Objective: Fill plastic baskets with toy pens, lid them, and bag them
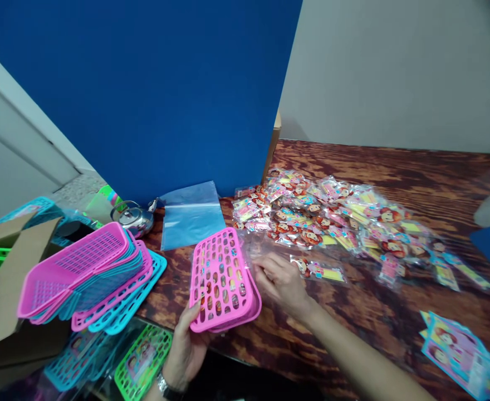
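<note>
My left hand (186, 345) grips the near edge of a pink perforated plastic basket (222, 281), tilted up on the table edge, with small colourful packets showing through its holes. My right hand (280, 281) rests at the basket's right side with its fingers curled against the rim and a clear plastic bag around the basket. A single packet (322, 271) with a cartoon figure lies just right of that hand.
A heap of several cartoon packets (345, 223) covers the wooden table (395, 312). A clear zip bag (190, 214) and metal kettle (134, 218) sit at the blue wall. Stacked pink and blue baskets (90, 278), a cardboard box (6, 289) and a green basket (142, 359) lie left. Printed cards (457, 348) lie right.
</note>
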Motion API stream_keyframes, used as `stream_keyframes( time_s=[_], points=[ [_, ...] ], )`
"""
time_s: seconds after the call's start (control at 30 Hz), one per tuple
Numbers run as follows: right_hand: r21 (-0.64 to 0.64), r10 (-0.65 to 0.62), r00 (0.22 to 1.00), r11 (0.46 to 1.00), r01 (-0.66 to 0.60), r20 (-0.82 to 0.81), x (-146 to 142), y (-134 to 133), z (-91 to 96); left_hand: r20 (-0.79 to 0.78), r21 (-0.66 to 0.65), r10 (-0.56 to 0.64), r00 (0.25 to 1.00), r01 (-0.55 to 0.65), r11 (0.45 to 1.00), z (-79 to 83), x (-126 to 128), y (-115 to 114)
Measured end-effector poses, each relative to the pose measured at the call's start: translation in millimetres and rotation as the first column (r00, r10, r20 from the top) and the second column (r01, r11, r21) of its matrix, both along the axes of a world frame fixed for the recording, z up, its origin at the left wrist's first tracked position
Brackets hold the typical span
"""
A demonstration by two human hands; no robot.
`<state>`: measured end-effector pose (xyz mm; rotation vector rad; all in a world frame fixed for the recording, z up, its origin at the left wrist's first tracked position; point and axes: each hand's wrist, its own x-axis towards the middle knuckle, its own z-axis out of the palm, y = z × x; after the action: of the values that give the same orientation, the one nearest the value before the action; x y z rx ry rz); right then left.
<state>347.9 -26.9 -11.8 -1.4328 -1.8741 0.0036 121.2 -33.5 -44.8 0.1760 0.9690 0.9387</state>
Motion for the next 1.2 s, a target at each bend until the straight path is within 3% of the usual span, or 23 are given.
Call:
stream_keyframes(
  time_s=[0.2,0.37,0.47,0.57,0.67,0.8,0.97,1.07,1.2],
  points=[
    [0.164,0.047,0.984,0.984,-0.076,0.169,-4.9,-20.4,-0.2,-0.006,0.06,0.016,1.0,-0.016,0.998,-2.7,1.9,3.0],
    [0.099,0.128,0.988,0.986,-0.137,0.089,2.2,-43.3,-3.5,-0.05,0.155,-0.004,0.999,0.012,0.988,1.4,5.5,6.0],
    [0.138,0.078,0.978,0.985,-0.106,0.194,0.0,-47.4,-6.6,-0.091,0.229,-0.037,0.995,0.058,0.972,4.9,11.4,7.7],
    [0.044,0.05,0.959,0.997,-0.064,0.278,-6.5,-42.8,-14.1,-0.159,0.308,-0.051,0.986,0.099,0.946,5.0,20.7,7.8],
    [-0.092,0.065,0.974,0.995,-0.046,0.216,-8.0,-37.8,-27.2,-0.264,0.375,-0.024,0.964,0.125,0.919,2.0,29.6,6.3],
    [-0.097,0.063,0.988,0.994,-0.049,0.142,-0.5,-37.4,-39.7,-0.41,0.46,-0.036,0.911,0.241,0.855,-1.3,30.9,8.4],
    [-0.054,0.03,0.994,0.998,-0.024,0.11,7.1,-35.9,-37.5,-0.513,0.448,-0.125,0.849,0.389,0.805,-5.7,15.5,25.4],
    [-0.04,0.049,0.99,0.998,-0.044,0.131,7.7,-34.7,-36.7,-0.61,0.532,0.047,0.791,0.365,0.764,-9.2,9.4,39.3],
    [-0.014,0.038,0.987,0.999,-0.036,0.155,6.5,-35.1,-39.4,-0.748,0.595,0.182,0.638,0.523,0.611,-8.6,9.1,54.0]
  ],
)
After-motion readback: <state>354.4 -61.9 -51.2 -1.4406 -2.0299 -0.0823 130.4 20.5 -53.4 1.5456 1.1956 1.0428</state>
